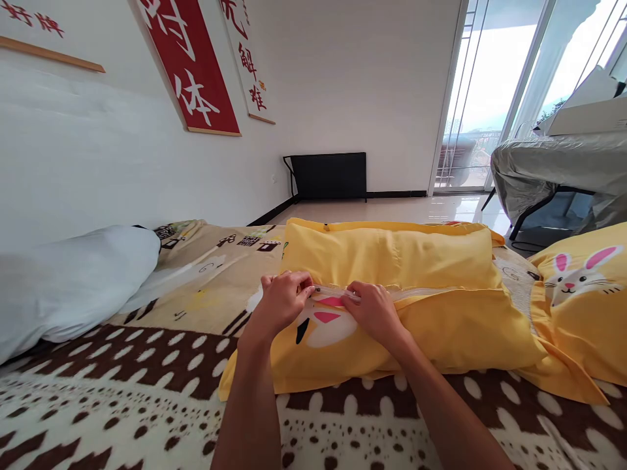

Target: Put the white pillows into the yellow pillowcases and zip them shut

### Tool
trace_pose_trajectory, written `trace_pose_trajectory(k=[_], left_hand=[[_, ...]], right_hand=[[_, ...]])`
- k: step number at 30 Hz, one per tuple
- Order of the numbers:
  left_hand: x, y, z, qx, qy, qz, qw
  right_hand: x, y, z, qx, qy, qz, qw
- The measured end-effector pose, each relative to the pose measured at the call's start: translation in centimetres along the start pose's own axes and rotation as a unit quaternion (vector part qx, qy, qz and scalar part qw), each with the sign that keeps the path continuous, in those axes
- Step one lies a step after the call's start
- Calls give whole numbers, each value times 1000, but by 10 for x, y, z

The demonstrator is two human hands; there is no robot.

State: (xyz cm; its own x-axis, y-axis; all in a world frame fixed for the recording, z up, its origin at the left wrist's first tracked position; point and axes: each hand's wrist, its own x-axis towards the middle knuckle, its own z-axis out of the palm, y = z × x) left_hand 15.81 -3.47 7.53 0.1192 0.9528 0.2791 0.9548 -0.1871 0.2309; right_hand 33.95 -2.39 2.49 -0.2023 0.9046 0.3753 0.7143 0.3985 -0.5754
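A yellow pillowcase (441, 326) with a pillow filling it lies in front of me, its long opening running across the upper side. Along that opening runs a pale zipper (426, 292). My left hand (287, 297) is closed in a pinch at the zipper's left end, where a small dark zipper pull (317, 289) shows by the fingertips. My right hand (375, 310) pinches the zipper edge a little further right. Pink and white printing shows under the hands; through the opening's right part, the fabric edges lie slightly apart.
A second yellow pillow (582, 294) with a rabbit print lies at the right. On the left is a white pillow (83, 281). Everything rests on a brown and cream patterned blanket (161, 391). Beyond stand a black folded panel (329, 176) and a covered table (563, 163).
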Motion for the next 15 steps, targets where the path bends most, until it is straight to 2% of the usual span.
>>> trace_pose_trajectory(k=[9,15], left_hand=[[2,-6,4,11,7,7,1000],[8,-9,10,58,29,-37,997]], right_hand=[[-1,-2,-2,-14,-16,9,1000],[-1,-2,-2,-25,-22,7,999]])
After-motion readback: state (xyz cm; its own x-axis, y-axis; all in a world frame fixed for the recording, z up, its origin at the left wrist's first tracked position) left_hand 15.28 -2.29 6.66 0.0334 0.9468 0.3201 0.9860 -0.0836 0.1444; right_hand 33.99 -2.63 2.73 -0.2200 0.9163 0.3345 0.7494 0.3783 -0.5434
